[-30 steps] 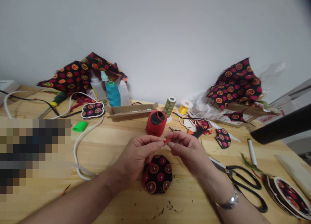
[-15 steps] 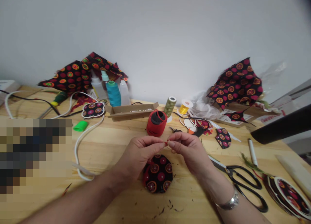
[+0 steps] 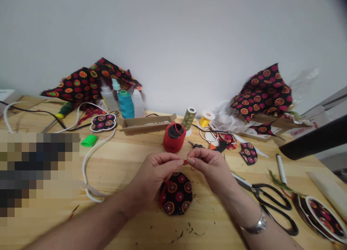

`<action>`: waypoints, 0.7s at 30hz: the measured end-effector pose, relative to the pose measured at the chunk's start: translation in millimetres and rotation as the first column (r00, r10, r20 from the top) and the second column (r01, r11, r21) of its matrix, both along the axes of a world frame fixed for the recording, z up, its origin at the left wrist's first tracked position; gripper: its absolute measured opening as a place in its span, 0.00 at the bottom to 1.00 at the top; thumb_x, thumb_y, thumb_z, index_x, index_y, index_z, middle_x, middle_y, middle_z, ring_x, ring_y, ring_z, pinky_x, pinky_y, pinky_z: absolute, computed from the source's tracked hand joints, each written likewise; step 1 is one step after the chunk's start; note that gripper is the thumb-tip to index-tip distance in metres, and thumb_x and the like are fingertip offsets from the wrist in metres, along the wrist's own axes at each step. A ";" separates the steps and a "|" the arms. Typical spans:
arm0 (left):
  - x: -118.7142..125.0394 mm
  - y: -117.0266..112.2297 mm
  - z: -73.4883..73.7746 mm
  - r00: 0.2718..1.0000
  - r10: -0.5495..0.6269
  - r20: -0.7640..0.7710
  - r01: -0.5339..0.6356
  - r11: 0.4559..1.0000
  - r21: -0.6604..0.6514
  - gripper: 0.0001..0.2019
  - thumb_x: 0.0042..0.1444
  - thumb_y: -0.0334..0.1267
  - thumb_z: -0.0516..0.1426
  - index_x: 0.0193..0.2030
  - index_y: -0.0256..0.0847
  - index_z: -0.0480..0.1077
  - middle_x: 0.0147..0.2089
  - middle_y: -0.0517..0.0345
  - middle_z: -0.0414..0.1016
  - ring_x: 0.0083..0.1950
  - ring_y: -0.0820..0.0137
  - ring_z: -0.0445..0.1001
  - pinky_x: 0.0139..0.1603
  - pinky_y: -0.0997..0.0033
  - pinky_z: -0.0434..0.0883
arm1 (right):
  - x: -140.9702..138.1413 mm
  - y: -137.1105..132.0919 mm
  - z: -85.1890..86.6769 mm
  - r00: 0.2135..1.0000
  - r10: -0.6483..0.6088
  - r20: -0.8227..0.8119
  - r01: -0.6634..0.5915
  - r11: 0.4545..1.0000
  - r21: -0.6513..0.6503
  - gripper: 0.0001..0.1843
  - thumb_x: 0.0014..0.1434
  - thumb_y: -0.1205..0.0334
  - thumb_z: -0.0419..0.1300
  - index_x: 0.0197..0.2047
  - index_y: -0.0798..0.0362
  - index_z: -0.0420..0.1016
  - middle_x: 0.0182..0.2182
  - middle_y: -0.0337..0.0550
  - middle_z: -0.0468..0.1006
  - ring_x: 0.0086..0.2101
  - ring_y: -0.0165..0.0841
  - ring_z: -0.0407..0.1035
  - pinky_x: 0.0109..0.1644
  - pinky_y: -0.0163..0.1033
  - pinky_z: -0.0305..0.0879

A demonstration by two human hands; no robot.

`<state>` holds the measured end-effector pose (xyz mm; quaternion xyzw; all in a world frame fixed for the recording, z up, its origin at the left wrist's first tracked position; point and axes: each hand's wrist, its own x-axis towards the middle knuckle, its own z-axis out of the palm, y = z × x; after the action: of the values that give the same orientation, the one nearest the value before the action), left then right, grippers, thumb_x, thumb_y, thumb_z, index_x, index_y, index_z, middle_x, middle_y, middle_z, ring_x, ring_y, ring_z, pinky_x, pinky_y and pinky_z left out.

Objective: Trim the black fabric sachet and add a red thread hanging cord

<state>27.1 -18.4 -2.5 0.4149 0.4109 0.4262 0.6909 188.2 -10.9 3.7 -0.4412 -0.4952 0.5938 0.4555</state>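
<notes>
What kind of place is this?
Probably a small sewing or craft workspace: there's black printed fabric, a cone of teal thread and black-handled scissors.

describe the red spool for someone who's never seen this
On the wooden table, look beyond the left hand and right hand. The red spool is squat, with a dark top and looped strand, unlike the olive spool and yellow spool beside it.

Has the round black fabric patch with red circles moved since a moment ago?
No, the round black fabric patch stays in the same spot, below the red thread spool.
</notes>
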 end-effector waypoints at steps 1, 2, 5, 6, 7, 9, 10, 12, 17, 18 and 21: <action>-0.2 0.1 0.0 1.000 -0.003 -0.004 0.003 1.000 0.002 0.05 0.47 0.38 0.62 0.27 0.40 0.79 0.14 0.70 0.56 0.18 0.80 0.48 0.18 0.76 0.47 | -0.1 0.0 0.0 1.000 0.004 -0.005 -0.004 1.000 -0.001 0.05 0.46 0.62 0.67 0.26 0.53 0.76 0.23 0.36 0.76 0.26 0.27 0.67 0.34 0.34 0.63; -0.4 0.2 0.1 1.000 -0.006 -0.012 0.006 1.000 0.003 0.06 0.48 0.38 0.62 0.27 0.40 0.79 0.14 0.69 0.56 0.18 0.79 0.49 0.18 0.76 0.47 | -0.1 0.1 0.1 1.000 0.006 -0.008 -0.006 1.000 -0.002 0.04 0.46 0.62 0.67 0.25 0.53 0.76 0.23 0.36 0.76 0.26 0.27 0.67 0.34 0.34 0.63; -0.4 0.8 0.2 1.000 -0.004 -0.024 0.004 1.000 -0.006 0.06 0.48 0.39 0.62 0.27 0.40 0.79 0.14 0.69 0.56 0.18 0.80 0.49 0.18 0.76 0.46 | -0.1 0.3 -0.2 1.000 0.009 -0.016 -0.009 1.000 -0.004 0.04 0.46 0.63 0.67 0.25 0.53 0.76 0.23 0.35 0.75 0.26 0.26 0.66 0.34 0.33 0.63; -0.3 1.0 0.1 1.000 -0.004 -0.020 0.004 1.000 -0.009 0.06 0.48 0.39 0.62 0.27 0.40 0.78 0.14 0.70 0.56 0.18 0.80 0.49 0.18 0.76 0.46 | 0.0 0.3 -0.5 1.000 0.011 -0.019 -0.011 1.000 -0.004 0.04 0.46 0.63 0.67 0.25 0.53 0.76 0.23 0.35 0.75 0.26 0.26 0.66 0.34 0.33 0.63; -0.2 1.2 -0.2 1.000 -0.005 -0.014 0.005 1.000 -0.009 0.06 0.48 0.39 0.62 0.27 0.40 0.79 0.14 0.70 0.56 0.18 0.80 0.48 0.18 0.76 0.46 | 0.2 0.4 -0.8 1.000 0.014 -0.023 -0.014 1.000 -0.004 0.04 0.46 0.64 0.67 0.25 0.53 0.76 0.23 0.35 0.75 0.26 0.26 0.66 0.34 0.33 0.62; 0.1 1.7 -0.8 1.000 -0.012 -0.005 0.012 1.000 -0.009 0.06 0.48 0.39 0.62 0.28 0.39 0.79 0.14 0.70 0.56 0.18 0.80 0.48 0.18 0.76 0.45 | 0.4 0.7 -1.6 0.999 0.019 -0.036 -0.019 1.000 -0.006 0.04 0.46 0.64 0.67 0.26 0.53 0.76 0.23 0.35 0.75 0.26 0.25 0.66 0.34 0.33 0.62; 0.2 1.9 -1.1 1.000 -0.015 -0.007 0.015 1.000 -0.007 0.06 0.48 0.39 0.62 0.28 0.39 0.79 0.14 0.70 0.56 0.18 0.80 0.48 0.18 0.76 0.45 | 0.4 0.8 -2.0 0.999 0.023 -0.041 -0.023 1.000 -0.006 0.04 0.46 0.63 0.67 0.26 0.53 0.76 0.23 0.35 0.75 0.26 0.25 0.66 0.34 0.33 0.62; 0.4 2.0 -1.5 1.000 -0.021 -0.016 0.021 1.000 -0.008 0.07 0.48 0.39 0.62 0.28 0.38 0.78 0.14 0.70 0.56 0.18 0.80 0.48 0.18 0.76 0.45 | 0.4 1.0 -2.6 0.998 0.028 -0.048 -0.028 1.000 -0.004 0.04 0.46 0.63 0.67 0.26 0.53 0.76 0.23 0.35 0.75 0.26 0.25 0.66 0.34 0.33 0.62; 0.8 1.4 0.2 1.000 -0.012 -0.023 0.012 1.000 -0.008 0.06 0.46 0.39 0.63 0.27 0.39 0.78 0.14 0.70 0.56 0.18 0.80 0.47 0.18 0.76 0.46 | 0.9 1.3 -3.2 0.999 0.034 -0.030 -0.035 0.999 -0.004 0.06 0.45 0.62 0.67 0.26 0.53 0.75 0.24 0.36 0.75 0.27 0.27 0.66 0.33 0.33 0.63; 0.9 1.2 0.9 1.000 -0.013 -0.025 0.013 1.000 -0.010 0.06 0.46 0.39 0.63 0.27 0.39 0.78 0.14 0.70 0.56 0.17 0.80 0.47 0.18 0.76 0.46 | 1.2 1.4 -3.1 0.999 0.035 -0.028 -0.035 0.999 -0.007 0.06 0.45 0.61 0.68 0.26 0.53 0.75 0.24 0.36 0.75 0.27 0.27 0.66 0.33 0.33 0.63; 0.9 0.8 2.1 0.999 -0.018 -0.039 0.018 1.000 -0.011 0.07 0.46 0.40 0.63 0.27 0.39 0.79 0.13 0.70 0.56 0.18 0.80 0.48 0.18 0.76 0.46 | 1.5 1.8 -2.7 0.999 0.033 -0.027 -0.034 0.999 -0.012 0.06 0.45 0.62 0.68 0.26 0.53 0.76 0.24 0.36 0.75 0.26 0.26 0.65 0.33 0.32 0.62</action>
<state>28.0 -17.6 -0.4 0.4233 0.4229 0.4094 0.6887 189.7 -9.1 1.1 -0.4278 -0.4928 0.6102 0.4493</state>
